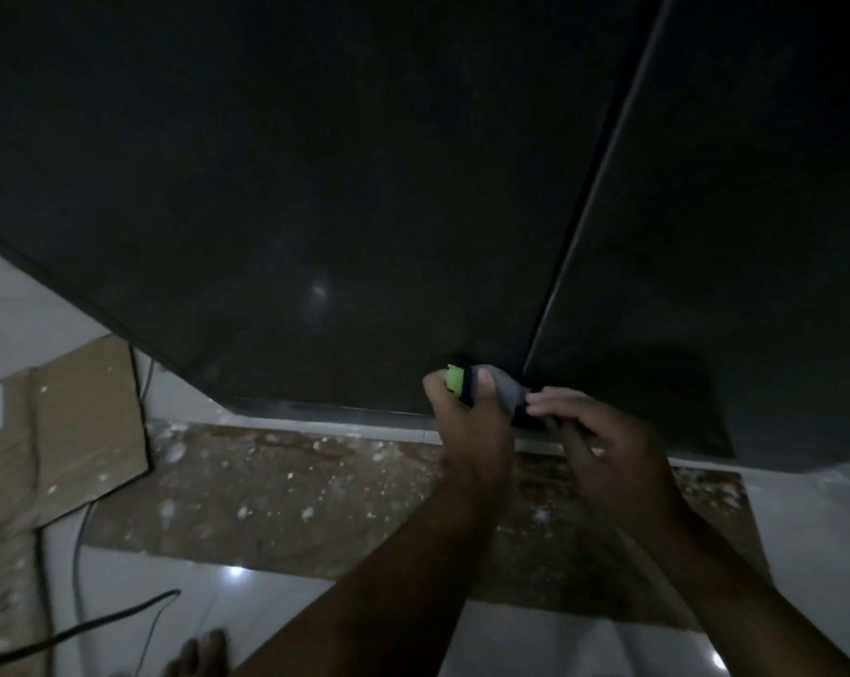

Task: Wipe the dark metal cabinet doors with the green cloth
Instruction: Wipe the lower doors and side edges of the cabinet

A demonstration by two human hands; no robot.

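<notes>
At the bottom edge of the dark cabinet doors (315, 188) the left hand (469, 422) grips the green cloth (454, 379); the right hand (613, 452) pinches its grey end. Below lies a speckled brown sheet (291, 491) on the white floor (169, 574).

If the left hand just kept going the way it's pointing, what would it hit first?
Probably the dark cabinet door, near its bottom edge; the green cloth that the left hand grips would touch first. Depth is hard to judge.

The glossy white tiled floor (276, 608) carries a brown, white-speckled sheet (291, 495) across the middle of the frame, a cardboard box (71, 432) at the left edge, thin cables (86, 627) at lower left and a bare foot (203, 652) at the bottom.
</notes>
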